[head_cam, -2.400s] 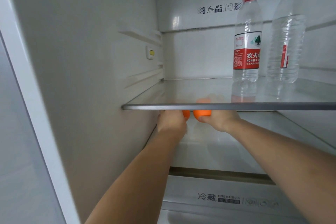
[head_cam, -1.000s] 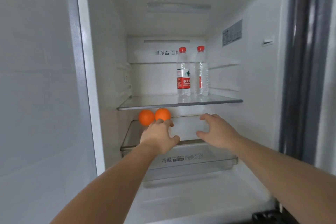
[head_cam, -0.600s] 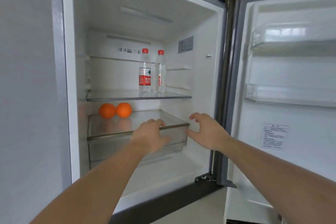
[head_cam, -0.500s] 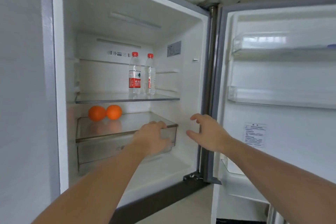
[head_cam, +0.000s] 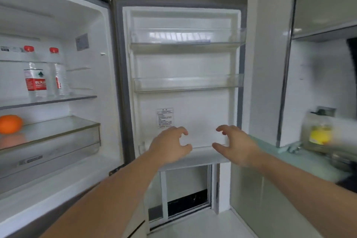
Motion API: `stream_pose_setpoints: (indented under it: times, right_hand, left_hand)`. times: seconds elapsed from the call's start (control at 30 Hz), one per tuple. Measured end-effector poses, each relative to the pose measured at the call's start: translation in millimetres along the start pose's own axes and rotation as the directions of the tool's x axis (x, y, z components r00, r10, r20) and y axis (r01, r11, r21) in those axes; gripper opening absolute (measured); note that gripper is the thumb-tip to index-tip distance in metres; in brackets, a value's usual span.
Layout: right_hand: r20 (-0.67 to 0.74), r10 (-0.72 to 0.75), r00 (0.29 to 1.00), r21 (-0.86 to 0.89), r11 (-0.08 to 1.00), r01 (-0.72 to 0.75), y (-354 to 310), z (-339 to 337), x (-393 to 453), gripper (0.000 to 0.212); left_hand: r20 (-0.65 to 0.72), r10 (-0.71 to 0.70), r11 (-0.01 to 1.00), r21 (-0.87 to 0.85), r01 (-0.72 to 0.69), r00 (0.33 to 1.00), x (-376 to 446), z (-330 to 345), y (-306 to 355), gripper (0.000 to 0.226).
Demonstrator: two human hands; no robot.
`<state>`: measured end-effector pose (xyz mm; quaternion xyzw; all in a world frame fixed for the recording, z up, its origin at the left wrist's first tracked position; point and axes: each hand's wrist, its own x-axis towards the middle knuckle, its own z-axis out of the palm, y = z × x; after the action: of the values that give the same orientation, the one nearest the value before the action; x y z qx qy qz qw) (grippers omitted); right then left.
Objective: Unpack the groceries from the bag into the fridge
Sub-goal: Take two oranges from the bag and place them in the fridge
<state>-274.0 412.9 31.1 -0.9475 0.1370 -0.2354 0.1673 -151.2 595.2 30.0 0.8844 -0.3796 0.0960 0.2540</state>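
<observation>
The fridge stands open at the left, and its door (head_cam: 183, 102) is swung wide in the middle of the view. Two water bottles (head_cam: 35, 77) with red caps stand on the upper glass shelf (head_cam: 77, 98). One orange (head_cam: 10, 124) lies on the lower glass shelf (head_cam: 58, 127) at the left edge of the view. My left hand (head_cam: 170, 146) and my right hand (head_cam: 234, 144) hover in front of the door's lower part, fingers loosely curled, holding nothing. No bag is in view.
The door carries two clear racks (head_cam: 187, 83). A pale green counter (head_cam: 301, 158) runs along the right, with a blurred clear package holding something yellow (head_cam: 318, 135) on it. Cabinet fronts stand below the counter, and white floor lies between fridge and counter.
Both hands let go of the oranges on the lower shelf and drew back out of the fridge. The view has swung right, from the fridge's inside to the open door and the counter.
</observation>
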Motion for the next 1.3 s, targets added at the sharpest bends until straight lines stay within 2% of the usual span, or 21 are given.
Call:
stream_pose_setpoints:
  times: [0.2, 0.4, 0.57, 0.7, 0.77, 0.9, 0.97, 1.13, 1.3]
  right_hand:
    - [-0.092, 0.243, 0.966, -0.09, 0.964, -0.251, 95.7, -49.9, -55.1, 0.056]
    - [-0.22, 0.488, 0.845, -0.158, 0.837, -0.525, 154.8, -89.1, -114.9, 0.057]
    - [-0.341, 0.688, 0.64, -0.186, 0.618, -0.764, 174.2, -107.0, -173.6, 0.058]
    - [-0.434, 0.769, 0.469, -0.169, 0.442, -0.881, 167.3, -117.5, -229.0, 0.057]
    - [-0.469, 0.794, 0.387, -0.16, 0.354, -0.921, 156.8, -123.8, -260.6, 0.057]
    - [-0.564, 0.793, 0.23, -0.129, 0.19, -0.973, 128.3, -145.7, -333.6, 0.059]
    - [-0.604, 0.78, 0.162, -0.1, 0.127, -0.987, 108.8, -159.3, -373.9, 0.061]
    - [-0.671, 0.741, -0.022, 0.026, -0.006, -1.0, 62.9, -189.1, -482.5, 0.06]
    - [-0.704, 0.691, -0.167, 0.146, -0.089, -0.985, 15.9, -204.0, -577.8, 0.055]
  left_hand:
    - [0.097, 0.243, 0.969, -0.062, -0.238, 0.965, 35.6, 66.9, 97.4, 0.041]
    - [0.177, 0.493, 0.867, -0.178, -0.465, 0.852, 70.7, 134.2, 167.2, 0.048]
    - [0.224, 0.665, 0.741, -0.318, -0.591, 0.713, 93.1, 185.1, 212.3, 0.049]
    - [0.236, 0.765, 0.636, -0.424, -0.645, 0.599, 80.9, 216.1, 262.6, 0.043]
    - [0.24, 0.821, 0.562, -0.502, -0.658, 0.518, 57.6, 225.0, 296.1, 0.042]
    - [0.204, 0.926, 0.376, -0.585, -0.719, 0.318, -9.0, 226.1, 363.8, 0.042]
    - [0.198, 0.949, 0.316, -0.598, -0.736, 0.246, -44.9, 221.1, 392.4, 0.043]
    - [0.197, 0.973, 0.221, -0.648, -0.729, 0.119, -147.1, 203.3, 451.5, 0.048]
    - [0.186, 0.982, 0.138, -0.691, -0.71, 0.009, -258.1, 188.8, 491.5, 0.05]
